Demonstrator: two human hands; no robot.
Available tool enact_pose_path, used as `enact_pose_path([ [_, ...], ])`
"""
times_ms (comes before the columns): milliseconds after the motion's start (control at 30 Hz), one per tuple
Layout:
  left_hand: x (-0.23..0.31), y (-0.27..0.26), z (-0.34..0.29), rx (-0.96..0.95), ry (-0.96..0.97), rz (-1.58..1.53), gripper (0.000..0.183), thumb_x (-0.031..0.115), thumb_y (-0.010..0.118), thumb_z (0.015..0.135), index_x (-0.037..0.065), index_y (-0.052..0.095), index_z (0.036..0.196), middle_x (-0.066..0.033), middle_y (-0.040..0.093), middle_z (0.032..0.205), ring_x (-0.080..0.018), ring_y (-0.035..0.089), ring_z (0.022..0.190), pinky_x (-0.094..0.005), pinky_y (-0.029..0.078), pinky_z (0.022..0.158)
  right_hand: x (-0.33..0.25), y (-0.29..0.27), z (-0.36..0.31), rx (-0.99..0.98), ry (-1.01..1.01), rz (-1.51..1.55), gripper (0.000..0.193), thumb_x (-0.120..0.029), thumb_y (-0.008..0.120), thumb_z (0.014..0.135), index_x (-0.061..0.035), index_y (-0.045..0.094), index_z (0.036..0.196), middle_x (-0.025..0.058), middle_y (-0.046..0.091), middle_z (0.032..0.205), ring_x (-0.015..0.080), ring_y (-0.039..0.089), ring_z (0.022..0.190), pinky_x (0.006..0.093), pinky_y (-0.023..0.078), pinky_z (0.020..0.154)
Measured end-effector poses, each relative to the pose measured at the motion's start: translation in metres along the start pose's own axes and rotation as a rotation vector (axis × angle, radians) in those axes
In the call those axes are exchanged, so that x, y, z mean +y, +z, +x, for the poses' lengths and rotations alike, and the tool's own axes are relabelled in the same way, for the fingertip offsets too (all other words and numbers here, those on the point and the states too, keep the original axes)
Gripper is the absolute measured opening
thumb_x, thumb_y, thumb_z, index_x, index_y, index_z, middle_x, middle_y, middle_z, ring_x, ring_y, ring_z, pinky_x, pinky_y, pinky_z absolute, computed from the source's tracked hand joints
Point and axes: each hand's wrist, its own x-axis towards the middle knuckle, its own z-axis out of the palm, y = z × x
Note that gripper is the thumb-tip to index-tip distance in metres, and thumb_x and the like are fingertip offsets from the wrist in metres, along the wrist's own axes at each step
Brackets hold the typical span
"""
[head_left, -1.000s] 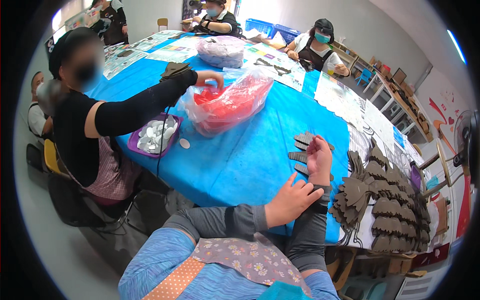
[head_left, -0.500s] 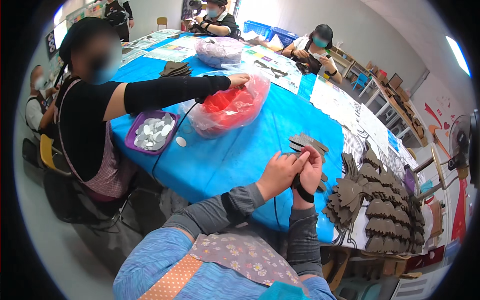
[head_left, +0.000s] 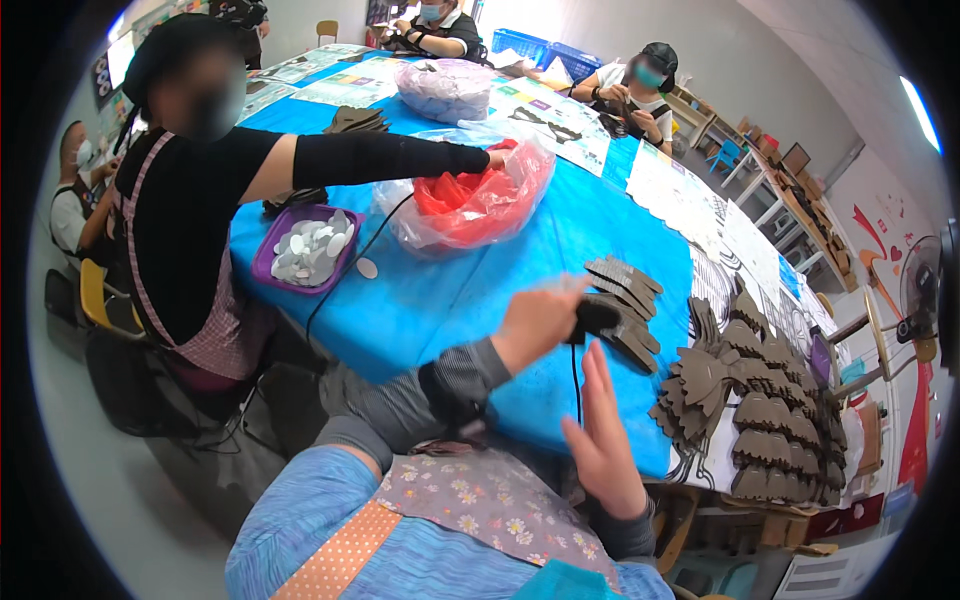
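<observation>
My left hand (head_left: 540,322), a little blurred, is over the blue table cover. Its fingers close on a black wristband (head_left: 598,315) with a thin black cord hanging from it. Nearer to me is my right hand (head_left: 608,445), its fingers stretched out and holding nothing, apart from the band and with no band showing on its wrist. Just beyond the band lies a small group of dark grey-brown flat pieces (head_left: 625,285) with wavy edges. More such pieces (head_left: 700,390) are stacked to the right of my right hand.
Rows of scalloped dark pieces (head_left: 770,440) cover the table's right side. To the left, a co-worker's sleeved arm (head_left: 390,160) reaches into a clear bag with red lining (head_left: 470,215). A purple basket (head_left: 268,270) holds white ovals; a loose white oval (head_left: 367,268) lies beside it.
My hands were together, with the black band around my right wrist. Now the band is off at my left hand, and my right hand has moved down towards me with fingers spread out straight.
</observation>
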Motion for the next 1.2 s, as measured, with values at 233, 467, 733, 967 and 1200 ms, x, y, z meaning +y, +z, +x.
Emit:
enact_pose_path([
  [233,0.051,-0.037,0.026,0.062,0.206,-0.344,0.04,-0.003,0.065,0.074,0.006,0.064,0.112,-0.0155,0.068,0.105,-0.0377,0.066,0.097,-0.0442,0.054,0.08,0.059,0.028,-0.001,0.135,0.503,1.022,0.067,-0.04,0.061,0.101,-0.0097,0.033,0.154,0.0138,0.048,0.15,0.0278,0.051,0.132,0.0439,0.042,0.109],
  [467,0.089,-0.051,0.003,-0.317,0.538,-0.588,0.067,0.007,0.072,0.081,0.011,0.048,0.143,-0.0157,0.056,0.124,-0.0381,0.062,0.108,-0.0435,0.055,0.085,0.075,-0.053,-0.012,0.867,-0.274,1.007,0.038,-0.047,0.063,0.098,-0.012,0.064,0.113,0.0019,0.072,0.09,0.0083,0.065,0.073,0.0223,0.052,0.061],
  [733,0.003,-0.124,-0.011,-0.237,0.436,-0.419,0.048,0.014,0.076,0.087,0.01,0.061,0.133,-0.0122,0.069,0.115,-0.0312,0.068,0.1,-0.0388,0.056,0.087,-0.068,-0.247,-0.212,0.991,-1.293,0.992,0.022,-0.01,0.062,0.094,0.005,0.062,0.109,0.0115,0.069,0.107,0.0203,0.066,0.084,0.0282,0.055,0.078],
  [967,-0.067,-0.199,-0.06,-0.302,0.006,-0.239,0.03,0.002,0.069,0.091,-0.001,0.067,0.121,-0.0109,0.072,0.109,-0.019,0.069,0.099,-0.032,0.053,0.09,-0.057,-0.171,-0.186,1.029,-1.315,0.377,0.019,-0.011,0.063,0.092,0.0019,0.062,0.106,0.0095,0.067,0.103,0.0193,0.065,0.081,0.028,0.053,0.072],
  [1200,-0.075,-0.183,-0.1,-0.063,-0.262,-0.344,0.026,0.001,0.064,0.094,-0.002,0.067,0.12,-0.0096,0.072,0.109,-0.0168,0.067,0.103,-0.0307,0.051,0.094,-0.033,-0.087,-0.02,0.952,-1.379,-0.101,0.016,-0.012,0.063,0.09,-0.0011,0.061,0.102,0.0076,0.065,0.099,0.0184,0.065,0.077,0.0278,0.052,0.066],
])
